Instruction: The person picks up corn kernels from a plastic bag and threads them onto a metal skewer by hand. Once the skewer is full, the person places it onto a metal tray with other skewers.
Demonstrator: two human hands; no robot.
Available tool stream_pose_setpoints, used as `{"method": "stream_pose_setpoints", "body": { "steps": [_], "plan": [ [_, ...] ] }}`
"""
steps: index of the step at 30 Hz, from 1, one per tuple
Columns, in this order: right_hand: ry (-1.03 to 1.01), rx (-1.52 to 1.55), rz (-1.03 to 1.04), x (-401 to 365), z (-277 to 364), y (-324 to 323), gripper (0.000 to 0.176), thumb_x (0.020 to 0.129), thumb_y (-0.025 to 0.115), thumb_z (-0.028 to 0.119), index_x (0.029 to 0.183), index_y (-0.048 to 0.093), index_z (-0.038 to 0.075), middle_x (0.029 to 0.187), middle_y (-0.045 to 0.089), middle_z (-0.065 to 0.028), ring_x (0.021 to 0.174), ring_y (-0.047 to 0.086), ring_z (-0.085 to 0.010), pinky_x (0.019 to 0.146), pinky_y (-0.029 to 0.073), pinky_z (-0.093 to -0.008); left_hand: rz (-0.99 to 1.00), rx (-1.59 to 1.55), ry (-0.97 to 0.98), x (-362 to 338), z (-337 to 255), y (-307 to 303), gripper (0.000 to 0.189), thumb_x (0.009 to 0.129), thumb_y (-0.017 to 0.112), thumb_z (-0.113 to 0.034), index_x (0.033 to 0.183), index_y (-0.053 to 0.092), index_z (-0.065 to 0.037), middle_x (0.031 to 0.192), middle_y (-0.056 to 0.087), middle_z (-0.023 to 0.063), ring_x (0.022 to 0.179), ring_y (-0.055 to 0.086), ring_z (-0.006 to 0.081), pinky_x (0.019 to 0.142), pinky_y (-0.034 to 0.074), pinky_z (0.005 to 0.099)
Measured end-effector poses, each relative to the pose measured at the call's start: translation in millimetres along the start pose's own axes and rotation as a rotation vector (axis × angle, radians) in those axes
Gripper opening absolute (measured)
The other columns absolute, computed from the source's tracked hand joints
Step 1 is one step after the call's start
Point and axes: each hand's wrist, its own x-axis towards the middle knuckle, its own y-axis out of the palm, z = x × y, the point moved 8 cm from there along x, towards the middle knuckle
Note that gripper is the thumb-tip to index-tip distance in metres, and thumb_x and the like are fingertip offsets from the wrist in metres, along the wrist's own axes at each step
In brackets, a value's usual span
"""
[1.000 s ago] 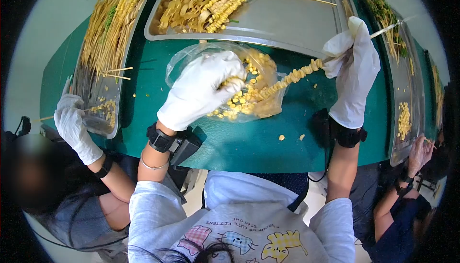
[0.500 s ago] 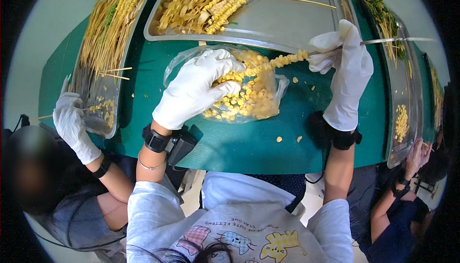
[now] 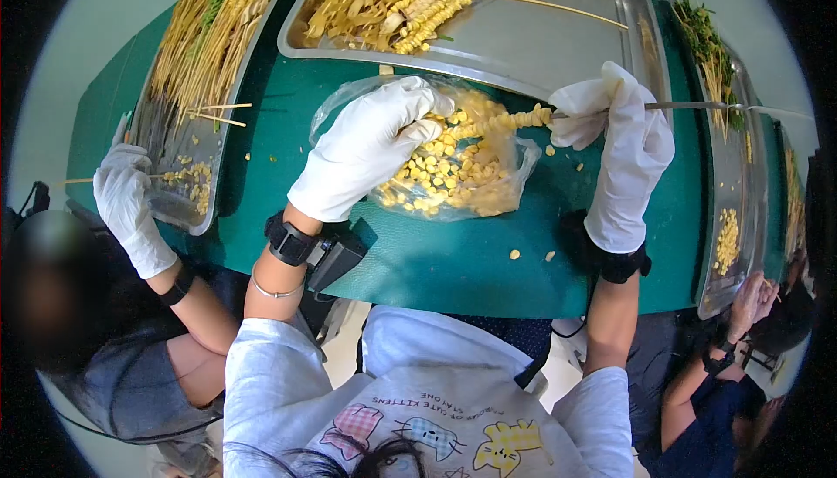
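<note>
A clear plastic bag (image 3: pixel 527 164) lies on the table with loose yellow corn kernels (image 3: pixel 449 173) in it. My left hand (image 3: pixel 362 147), in a white glove, is over the bag's left side, thumb and fingers pinched together among the kernels; what is between the fingertips is hidden. My right hand (image 3: pixel 615 151), also gloved, is closed around a thin skewer (image 3: pixel 689 106) held nearly level. A row of strung corn kernels (image 3: pixel 521 119) covers the skewer's left part, which reaches over the bag toward my left fingertips.
A metal tray (image 3: pixel 558 47) behind the bag holds several filled skewers (image 3: pixel 436 20). More trays stand left (image 3: pixel 187 208) and right (image 3: pixel 717 291). A co-worker's gloved hand (image 3: pixel 126 203) holds a skewer at left; another person's hand (image 3: pixel 751 304) is at right. Stray kernels (image 3: pixel 514 254) dot the green table (image 3: pixel 436 282).
My right hand has lowered slightly and the skewer lies more level. My left fingers stay pinched by the skewer's left end. The whole view has shifted a little.
</note>
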Motion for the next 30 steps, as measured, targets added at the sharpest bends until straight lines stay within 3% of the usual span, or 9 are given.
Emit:
{"method": "stream_pose_setpoints", "body": {
  "steps": [3,15,18,21,24,30],
  "plan": [
    [0.024,-0.031,-0.009,-1,-1,2,0.035,0.104,0.05,0.029,0.113,0.065,-0.002,0.082,0.072,-0.0141,0.057,0.065,-0.0154,0.05,0.048,-0.0238,-0.001,-0.038,-0.009,0,0,0,0.02,0.085,0.066,-0.004,0.106,0.065,-0.003,0.102,0.067,0.0121,0.098,0.062,0.0317,0.092,0.048,0.037],
    [-0.044,-0.098,0.063,-7,6,15,0.031,0.103,0.052,0.025,0.112,0.067,0.0,0.083,0.072,-0.0088,0.063,0.065,-0.0136,0.054,0.049,-0.0231,-0.029,0.09,0.046,-1,-4,1,0.023,0.084,0.066,-0.005,0.106,0.061,-0.004,0.101,0.063,0.0133,0.1,0.06,0.0349,0.09,0.048,0.0396],
    [-0.144,-0.104,0.089,-6,10,22,0.03,0.102,0.052,0.025,0.112,0.067,0.0,0.082,0.072,-0.008,0.064,0.066,-0.0138,0.055,0.049,-0.0234,-0.059,0.158,0.084,-5,-10,-4,0.024,0.083,0.066,-0.006,0.107,0.06,-0.004,0.103,0.062,0.0131,0.1,0.06,0.0354,0.09,0.048,0.0399],
    [-0.074,-0.14,0.193,-5,12,36,0.03,0.102,0.053,0.024,0.113,0.067,0.0,0.083,0.072,-0.0074,0.064,0.066,-0.0134,0.054,0.049,-0.0234,-0.068,0.116,0.105,-3,-9,-3,0.022,0.083,0.064,-0.005,0.104,0.059,-0.006,0.1,0.06,0.0125,0.097,0.06,0.0344,0.086,0.049,0.0405],
    [-0.134,-0.239,0.161,-5,17,39,0.023,0.1,0.056,0.018,0.107,0.07,0.002,0.075,0.068,-0.0025,0.063,0.058,-0.0103,0.056,0.045,-0.0251,-0.075,0.118,0.108,-2,-4,0,0.02,0.083,0.063,-0.005,0.103,0.059,-0.006,0.098,0.059,0.0125,0.095,0.06,0.0343,0.084,0.049,0.0409],
    [-0.084,-0.047,-0.063,-6,7,11,0.036,0.103,0.05,0.031,0.115,0.065,0.0,0.08,0.072,-0.0122,0.057,0.063,-0.0142,0.048,0.046,-0.0226,-0.071,0.133,0.134,-2,-7,0,0.021,0.084,0.062,-0.005,0.105,0.059,-0.006,0.099,0.06,0.0127,0.095,0.06,0.0347,0.085,0.049,0.0412]
  ]
}}
